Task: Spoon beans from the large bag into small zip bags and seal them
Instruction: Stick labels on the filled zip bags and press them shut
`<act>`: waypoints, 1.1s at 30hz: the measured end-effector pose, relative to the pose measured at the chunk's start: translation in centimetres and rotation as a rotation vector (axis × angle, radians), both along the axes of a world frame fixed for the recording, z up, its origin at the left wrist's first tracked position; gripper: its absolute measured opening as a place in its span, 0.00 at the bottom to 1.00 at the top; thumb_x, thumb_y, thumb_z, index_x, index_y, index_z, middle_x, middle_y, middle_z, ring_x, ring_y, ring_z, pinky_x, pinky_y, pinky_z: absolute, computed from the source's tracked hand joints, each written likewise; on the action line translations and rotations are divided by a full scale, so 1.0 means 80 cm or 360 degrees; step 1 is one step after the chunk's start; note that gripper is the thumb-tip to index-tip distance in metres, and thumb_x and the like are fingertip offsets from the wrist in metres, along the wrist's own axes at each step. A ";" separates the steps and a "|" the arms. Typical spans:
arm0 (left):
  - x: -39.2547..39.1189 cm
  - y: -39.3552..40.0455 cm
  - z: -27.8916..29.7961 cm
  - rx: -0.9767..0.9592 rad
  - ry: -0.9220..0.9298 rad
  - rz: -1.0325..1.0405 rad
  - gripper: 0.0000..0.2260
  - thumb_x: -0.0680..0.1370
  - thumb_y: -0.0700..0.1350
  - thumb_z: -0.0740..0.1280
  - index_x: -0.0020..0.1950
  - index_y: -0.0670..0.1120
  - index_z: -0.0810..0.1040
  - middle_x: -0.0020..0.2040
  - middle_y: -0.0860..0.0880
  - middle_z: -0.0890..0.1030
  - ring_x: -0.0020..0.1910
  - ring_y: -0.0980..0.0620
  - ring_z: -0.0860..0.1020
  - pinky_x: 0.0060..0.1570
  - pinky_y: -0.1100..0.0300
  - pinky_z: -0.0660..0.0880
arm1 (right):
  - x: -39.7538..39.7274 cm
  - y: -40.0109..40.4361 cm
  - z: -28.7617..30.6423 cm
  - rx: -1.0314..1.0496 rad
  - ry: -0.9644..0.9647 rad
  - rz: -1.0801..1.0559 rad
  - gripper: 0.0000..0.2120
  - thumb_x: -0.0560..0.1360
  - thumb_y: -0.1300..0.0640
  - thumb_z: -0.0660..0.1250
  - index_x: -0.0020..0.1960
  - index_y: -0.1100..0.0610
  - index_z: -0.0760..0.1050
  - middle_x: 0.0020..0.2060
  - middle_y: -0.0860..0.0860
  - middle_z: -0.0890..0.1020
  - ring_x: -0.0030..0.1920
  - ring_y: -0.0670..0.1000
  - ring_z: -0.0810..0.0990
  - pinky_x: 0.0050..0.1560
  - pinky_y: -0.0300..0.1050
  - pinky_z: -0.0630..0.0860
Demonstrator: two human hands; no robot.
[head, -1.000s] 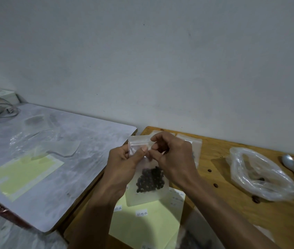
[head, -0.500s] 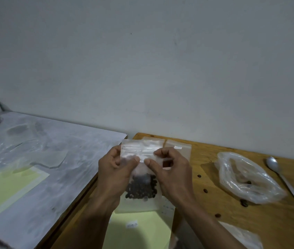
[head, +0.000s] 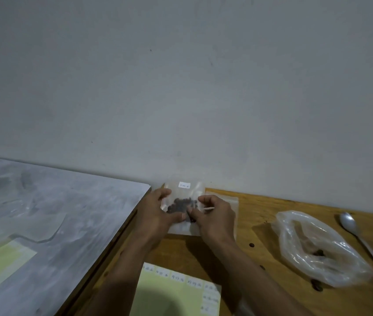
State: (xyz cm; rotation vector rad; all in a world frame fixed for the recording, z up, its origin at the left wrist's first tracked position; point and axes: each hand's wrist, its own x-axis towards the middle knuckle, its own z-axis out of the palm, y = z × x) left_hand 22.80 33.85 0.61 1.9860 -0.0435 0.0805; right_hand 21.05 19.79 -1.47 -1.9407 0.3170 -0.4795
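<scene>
The small clear zip bag (head: 182, 209) of dark beans, a second ago upright with fingers pinching its top, now lies lowered near the wooden table's (head: 260, 224) back edge, left hand (head: 156, 216) and right hand (head: 215, 215) gripping its sides, suggesting sealing is finished.

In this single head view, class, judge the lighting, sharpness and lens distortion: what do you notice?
Head view: dim, flat light; soft dark shadow on the pale yellow label sheet; clear crumpled large plastic bag shows mild glare; label writing blurred; wide-angle lens bends the grey tabletop edges.
</scene>
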 end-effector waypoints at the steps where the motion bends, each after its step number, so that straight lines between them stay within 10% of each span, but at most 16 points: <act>1: 0.010 -0.001 -0.001 0.0081 -0.0022 -0.0015 0.35 0.65 0.40 0.83 0.70 0.46 0.75 0.68 0.48 0.76 0.62 0.54 0.73 0.49 0.70 0.75 | 0.009 0.003 -0.003 -0.0128 0.0048 -0.0019 0.19 0.72 0.53 0.77 0.60 0.53 0.80 0.53 0.46 0.82 0.55 0.49 0.80 0.56 0.50 0.80; 6: 0.051 -0.001 -0.013 0.0402 -0.0043 -0.0081 0.33 0.69 0.39 0.80 0.73 0.43 0.73 0.70 0.45 0.75 0.58 0.55 0.71 0.36 0.78 0.66 | 0.032 0.005 -0.013 -0.0675 0.0320 -0.0011 0.20 0.75 0.43 0.71 0.65 0.47 0.76 0.59 0.48 0.79 0.63 0.52 0.70 0.61 0.52 0.67; 10: 0.059 0.003 -0.030 0.0617 -0.0004 -0.0247 0.28 0.75 0.43 0.75 0.73 0.44 0.72 0.72 0.46 0.75 0.67 0.49 0.74 0.56 0.68 0.68 | 0.030 0.006 -0.019 -0.1091 0.0423 0.0085 0.19 0.77 0.39 0.64 0.61 0.49 0.78 0.62 0.51 0.73 0.63 0.55 0.65 0.61 0.52 0.64; 18: 0.014 0.004 -0.013 0.0546 -0.0317 -0.0101 0.18 0.78 0.49 0.72 0.67 0.47 0.78 0.64 0.51 0.77 0.62 0.53 0.74 0.57 0.61 0.70 | -0.014 -0.025 0.007 -0.0836 0.0344 0.0168 0.13 0.76 0.44 0.68 0.58 0.47 0.80 0.60 0.49 0.76 0.65 0.53 0.69 0.64 0.54 0.66; 26: -0.121 -0.041 0.007 0.0556 -0.0046 -0.0683 0.10 0.74 0.53 0.75 0.53 0.55 0.81 0.42 0.54 0.81 0.39 0.59 0.79 0.37 0.67 0.76 | -0.156 -0.117 0.052 -0.0708 0.0532 0.0670 0.08 0.71 0.45 0.75 0.42 0.49 0.83 0.36 0.43 0.84 0.37 0.40 0.81 0.39 0.37 0.78; 30: -0.169 -0.071 -0.012 0.0918 -0.0013 -0.0871 0.15 0.68 0.63 0.75 0.36 0.53 0.77 0.37 0.56 0.77 0.38 0.61 0.74 0.37 0.60 0.71 | -0.208 -0.141 0.046 -0.1126 0.0866 0.0715 0.32 0.59 0.25 0.68 0.49 0.48 0.82 0.43 0.44 0.84 0.44 0.44 0.81 0.49 0.48 0.81; 33: -0.187 -0.089 -0.022 0.1127 -0.0083 -0.0759 0.16 0.67 0.62 0.75 0.42 0.52 0.79 0.43 0.55 0.76 0.45 0.54 0.75 0.46 0.53 0.76 | -0.224 -0.142 0.038 -0.1259 0.0932 0.0796 0.27 0.64 0.30 0.72 0.54 0.47 0.80 0.48 0.44 0.83 0.50 0.46 0.80 0.55 0.51 0.78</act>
